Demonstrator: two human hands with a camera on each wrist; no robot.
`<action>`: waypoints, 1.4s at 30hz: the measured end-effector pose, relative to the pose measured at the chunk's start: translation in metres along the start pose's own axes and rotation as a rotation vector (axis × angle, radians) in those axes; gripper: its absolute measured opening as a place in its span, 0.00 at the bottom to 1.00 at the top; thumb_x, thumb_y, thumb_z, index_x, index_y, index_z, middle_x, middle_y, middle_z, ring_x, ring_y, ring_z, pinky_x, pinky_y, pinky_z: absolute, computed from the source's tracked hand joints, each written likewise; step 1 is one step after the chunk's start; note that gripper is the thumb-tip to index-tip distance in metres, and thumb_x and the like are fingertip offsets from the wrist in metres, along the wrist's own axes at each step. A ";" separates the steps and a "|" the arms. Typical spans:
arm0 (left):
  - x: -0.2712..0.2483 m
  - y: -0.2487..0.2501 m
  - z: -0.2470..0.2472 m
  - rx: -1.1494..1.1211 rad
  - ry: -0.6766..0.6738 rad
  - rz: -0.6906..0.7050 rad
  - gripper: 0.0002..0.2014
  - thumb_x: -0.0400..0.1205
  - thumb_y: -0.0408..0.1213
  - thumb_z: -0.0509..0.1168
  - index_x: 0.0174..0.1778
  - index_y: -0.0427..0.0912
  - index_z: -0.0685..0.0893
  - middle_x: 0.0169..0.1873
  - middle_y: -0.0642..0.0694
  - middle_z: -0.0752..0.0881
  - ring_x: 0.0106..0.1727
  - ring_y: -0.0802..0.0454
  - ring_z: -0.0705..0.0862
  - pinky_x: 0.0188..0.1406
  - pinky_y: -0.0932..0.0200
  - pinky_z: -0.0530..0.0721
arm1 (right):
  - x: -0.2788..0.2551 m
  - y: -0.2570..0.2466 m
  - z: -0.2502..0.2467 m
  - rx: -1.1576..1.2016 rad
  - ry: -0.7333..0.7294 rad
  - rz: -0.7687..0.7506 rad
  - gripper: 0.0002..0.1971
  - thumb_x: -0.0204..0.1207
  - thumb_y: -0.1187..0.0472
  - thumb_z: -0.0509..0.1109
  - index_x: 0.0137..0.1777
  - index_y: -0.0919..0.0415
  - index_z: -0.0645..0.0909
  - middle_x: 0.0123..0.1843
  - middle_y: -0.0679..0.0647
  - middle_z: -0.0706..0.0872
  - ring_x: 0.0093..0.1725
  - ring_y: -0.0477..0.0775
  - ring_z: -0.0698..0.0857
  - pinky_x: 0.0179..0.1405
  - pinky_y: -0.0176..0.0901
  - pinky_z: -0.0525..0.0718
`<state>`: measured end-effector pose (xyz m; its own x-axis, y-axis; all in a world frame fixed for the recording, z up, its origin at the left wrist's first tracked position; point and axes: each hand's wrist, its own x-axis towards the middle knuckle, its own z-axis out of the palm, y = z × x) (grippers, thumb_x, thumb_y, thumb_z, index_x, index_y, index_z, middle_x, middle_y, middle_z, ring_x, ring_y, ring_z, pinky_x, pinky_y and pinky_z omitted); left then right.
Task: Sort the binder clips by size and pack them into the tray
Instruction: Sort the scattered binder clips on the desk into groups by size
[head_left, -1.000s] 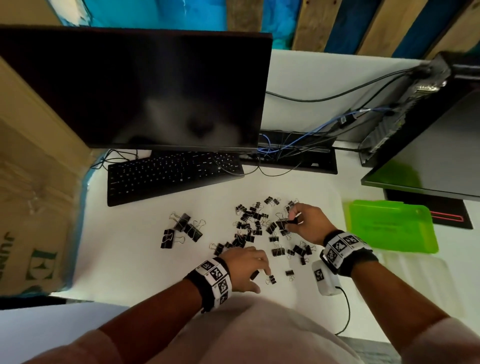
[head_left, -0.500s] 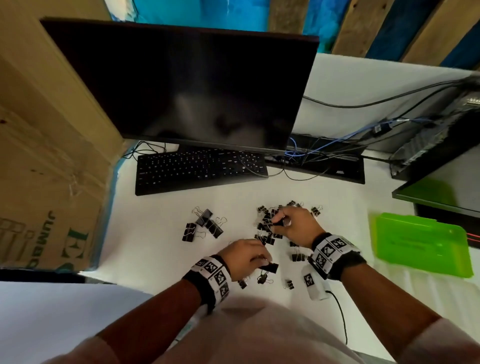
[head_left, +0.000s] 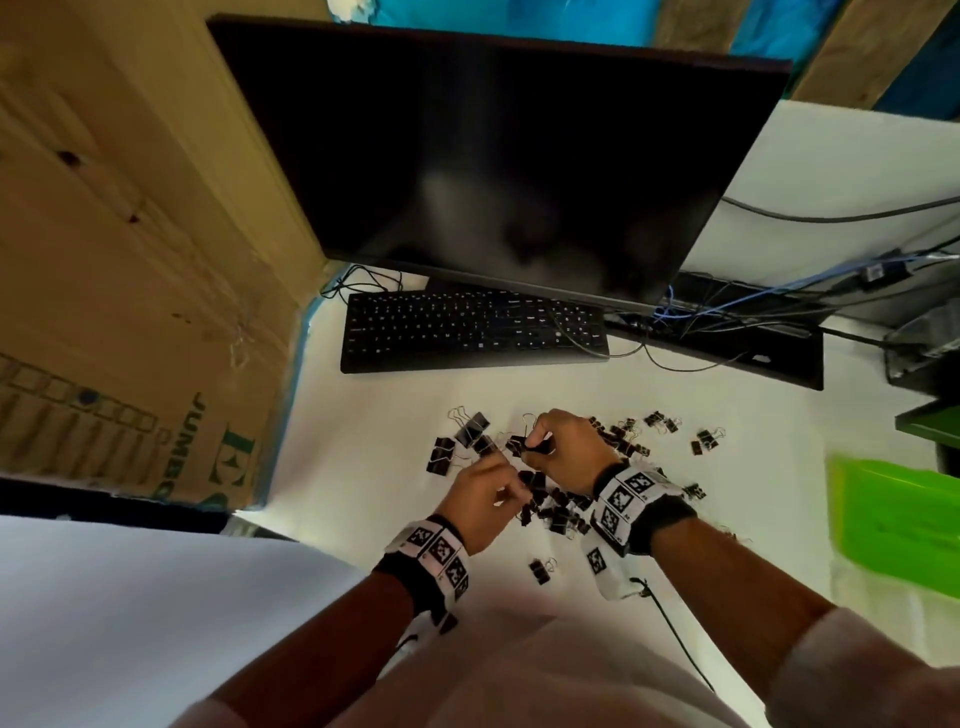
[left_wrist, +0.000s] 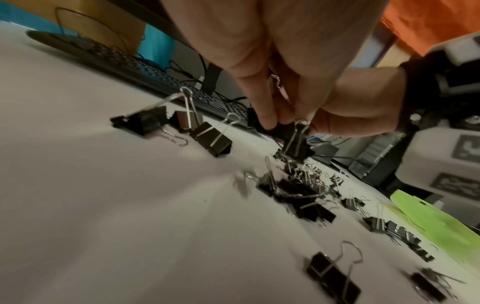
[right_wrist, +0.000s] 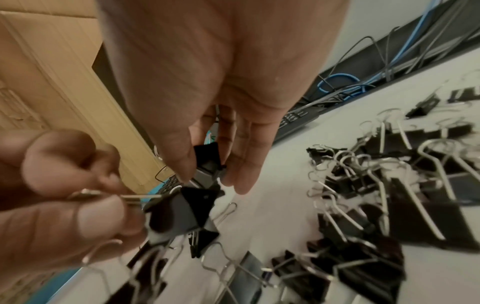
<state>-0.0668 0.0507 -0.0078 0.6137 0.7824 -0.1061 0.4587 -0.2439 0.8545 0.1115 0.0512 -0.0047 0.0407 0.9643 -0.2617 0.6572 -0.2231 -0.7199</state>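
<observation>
Brought the left hand (head_left: 483, 499) and the right hand (head_left: 566, 452) together since a second ago; back then kept them apart over the scatter, now nearly touching at its left edge.

Nearest, passing one lone black clip (head_left: 540, 569) on the white tabletop (head_left: 363, 467), just ahead of the marker-printed left wristband (head_left: 436, 556) and right wristband (head_left: 634, 499). Pinching, with left thumb and fingers curled, the silver wire handle of a black folded-steel binder clip (right_wrist: 179, 209), held clear of the table. Gripping, between right thumb and fingertips, a smaller black binder clip (right_wrist: 207, 158), just beyond the first and close against it.

Under and to the right of both hands, leaving a loose heap of small black clips with wire handles (head_left: 561, 509), thinning into strays further right. Just left of the hands, keeping a separate group of larger black clips (head_left: 470, 434), some touching one another. Well to the right, at the frame edge, seeing the bright green plastic tray (head_left: 893, 519); cannot tell from the blur whether any clips lie in it.

Further back, facing a black keyboard (head_left: 472, 330), then a dark flat monitor (head_left: 493, 156) with blue and black cables (head_left: 727, 306) trailing to its right, and a tall brown cardboard box (head_left: 130, 260) on the left.
</observation>
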 end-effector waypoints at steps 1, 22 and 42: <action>0.000 0.000 0.005 -0.019 -0.008 0.024 0.08 0.74 0.26 0.71 0.33 0.42 0.83 0.38 0.60 0.77 0.39 0.58 0.80 0.44 0.64 0.82 | -0.002 0.002 -0.001 0.012 0.007 0.007 0.09 0.69 0.62 0.76 0.38 0.52 0.77 0.45 0.53 0.83 0.41 0.50 0.82 0.43 0.38 0.78; 0.044 0.021 0.071 0.050 -0.123 0.160 0.17 0.69 0.14 0.64 0.25 0.41 0.84 0.40 0.61 0.78 0.45 0.61 0.81 0.49 0.71 0.80 | -0.054 0.040 -0.029 0.631 0.430 0.402 0.06 0.70 0.58 0.75 0.42 0.55 0.80 0.40 0.51 0.87 0.40 0.54 0.87 0.47 0.49 0.87; 0.055 0.036 0.078 0.444 -0.437 0.034 0.25 0.79 0.48 0.66 0.71 0.50 0.71 0.73 0.45 0.68 0.71 0.44 0.71 0.71 0.48 0.74 | -0.036 0.074 -0.093 0.293 0.384 0.366 0.05 0.71 0.57 0.76 0.41 0.51 0.82 0.43 0.47 0.88 0.45 0.53 0.88 0.49 0.46 0.86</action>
<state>0.0330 0.0402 -0.0223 0.7958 0.4863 -0.3610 0.6001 -0.5529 0.5780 0.2289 0.0135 0.0111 0.5295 0.7880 -0.3142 0.3169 -0.5273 -0.7883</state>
